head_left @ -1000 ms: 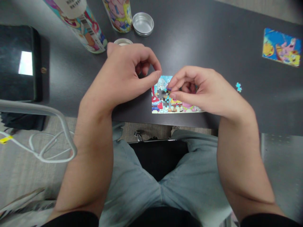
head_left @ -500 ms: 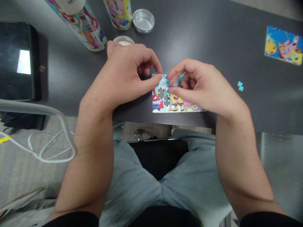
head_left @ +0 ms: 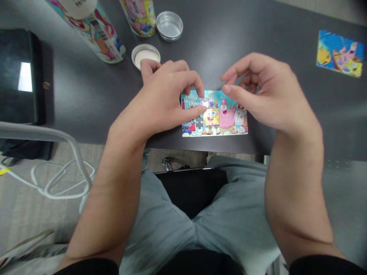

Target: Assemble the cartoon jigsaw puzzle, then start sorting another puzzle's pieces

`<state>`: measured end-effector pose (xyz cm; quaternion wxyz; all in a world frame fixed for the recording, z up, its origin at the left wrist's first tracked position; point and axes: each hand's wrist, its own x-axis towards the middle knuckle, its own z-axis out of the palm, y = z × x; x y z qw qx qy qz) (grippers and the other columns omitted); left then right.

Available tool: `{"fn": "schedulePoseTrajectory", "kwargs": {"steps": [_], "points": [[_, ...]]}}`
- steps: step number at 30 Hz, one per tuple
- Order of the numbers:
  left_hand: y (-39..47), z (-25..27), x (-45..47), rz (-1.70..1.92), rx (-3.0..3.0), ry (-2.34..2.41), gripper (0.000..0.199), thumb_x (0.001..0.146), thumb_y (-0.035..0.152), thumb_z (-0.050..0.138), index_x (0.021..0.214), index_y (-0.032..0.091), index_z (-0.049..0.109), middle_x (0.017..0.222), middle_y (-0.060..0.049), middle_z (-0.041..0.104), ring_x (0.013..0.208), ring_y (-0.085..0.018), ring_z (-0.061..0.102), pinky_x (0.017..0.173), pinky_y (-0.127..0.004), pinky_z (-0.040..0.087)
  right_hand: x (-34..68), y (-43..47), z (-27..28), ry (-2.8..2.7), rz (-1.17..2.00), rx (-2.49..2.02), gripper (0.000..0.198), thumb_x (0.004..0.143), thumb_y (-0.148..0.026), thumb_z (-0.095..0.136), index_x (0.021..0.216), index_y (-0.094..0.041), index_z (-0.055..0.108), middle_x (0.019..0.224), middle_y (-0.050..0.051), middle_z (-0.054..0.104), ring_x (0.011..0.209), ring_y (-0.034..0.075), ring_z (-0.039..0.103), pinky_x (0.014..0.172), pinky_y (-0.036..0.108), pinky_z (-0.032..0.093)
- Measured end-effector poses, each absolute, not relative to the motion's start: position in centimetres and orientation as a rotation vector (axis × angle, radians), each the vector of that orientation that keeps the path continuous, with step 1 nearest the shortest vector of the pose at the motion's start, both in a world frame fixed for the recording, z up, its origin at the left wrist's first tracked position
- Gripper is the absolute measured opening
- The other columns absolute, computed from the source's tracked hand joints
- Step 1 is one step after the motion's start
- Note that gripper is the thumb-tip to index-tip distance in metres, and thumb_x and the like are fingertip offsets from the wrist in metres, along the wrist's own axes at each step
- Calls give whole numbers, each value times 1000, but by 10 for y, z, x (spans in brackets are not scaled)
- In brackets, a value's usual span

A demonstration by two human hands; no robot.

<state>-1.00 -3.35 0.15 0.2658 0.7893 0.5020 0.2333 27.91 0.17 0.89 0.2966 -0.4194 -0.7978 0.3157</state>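
A cartoon jigsaw puzzle (head_left: 228, 118) lies flat near the table's front edge, with dark gaps showing in its left part. Over its left half is my left hand (head_left: 168, 99), thumb and index finger apart and close to the puzzle's surface; whether they touch it I cannot tell. My right hand (head_left: 263, 93) hovers above the puzzle's upper right corner. Its thumb and index finger are slightly apart, and nothing shows between them. My left hand covers part of the puzzle's left side.
Two cartoon-printed cans (head_left: 107, 47) (head_left: 140, 19) stand at the back left, beside a metal lid (head_left: 169, 26) and a lid with a white inside (head_left: 145, 55). A blue cartoon card (head_left: 340, 53) lies far right. A black tablet-like device (head_left: 17, 76) and a white cable (head_left: 69, 141) are at left.
My right hand has moved up and right, off the puzzle, baring its right side. My left hand has shifted right over it. The loose blue piece on the right is now hidden.
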Motion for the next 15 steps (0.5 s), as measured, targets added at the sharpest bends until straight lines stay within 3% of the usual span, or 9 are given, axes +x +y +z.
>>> {"fn": "schedulePoseTrajectory", "kwargs": {"steps": [4, 11, 15], "points": [[-31, -3, -10, 630, 2134, 1355, 25, 96, 59, 89, 111, 39, 90, 120, -10, 78, 126, -48, 71, 117, -73, 46, 291, 6, 12, -2110, 770, -1129, 14, 100, -23, 95, 112, -27, 88, 110, 4, 90, 81, 18, 69, 77, 38, 55], [-28, -5, -13, 607, 2181, 1375, 31, 97, 62, 90, 116, 38, 93, 126, -11, 79, 121, -46, 68, 126, -81, 35, 330, 11, 27, -1920, 650, -1307, 16, 97, -11, 94, 107, -23, 90, 105, 7, 88, 78, 16, 63, 72, 39, 39], [-25, -3, -12, 643, 2203, 1371, 40, 99, 68, 80, 114, 33, 93, 121, -14, 78, 117, -46, 66, 123, -87, 32, 372, 9, 39, -1904, 613, -1598, 11, 98, -12, 94, 101, -22, 89, 95, 6, 84, 77, 18, 62, 75, 40, 45]]}}
